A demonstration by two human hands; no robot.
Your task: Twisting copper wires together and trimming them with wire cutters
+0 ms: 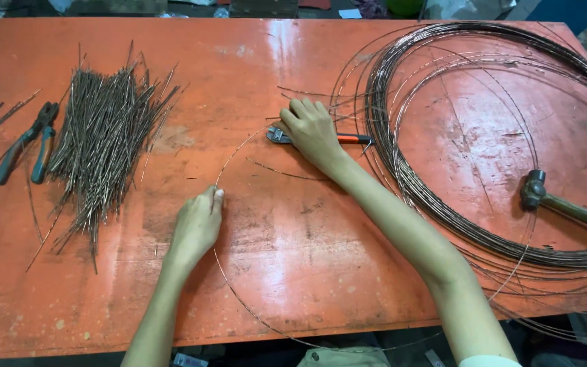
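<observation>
My left hand (197, 225) pinches a thin curved wire (234, 155) near the middle of the orange table (259, 75); the wire arcs up to the jaws of a cutter. My right hand (312, 130) is closed over that wire cutter (278, 135), whose orange-and-black handle (353, 139) sticks out to the right. The same wire also sweeps down past my left wrist toward the table's near edge. A short cut piece of wire (285, 174) lies between my two hands.
A large coil of wire (402, 170) fills the right half of the table. A hammer (545, 197) lies inside it at the right. At the left sit a pile of cut wire pieces (103, 143) and blue-handled pliers (25, 146).
</observation>
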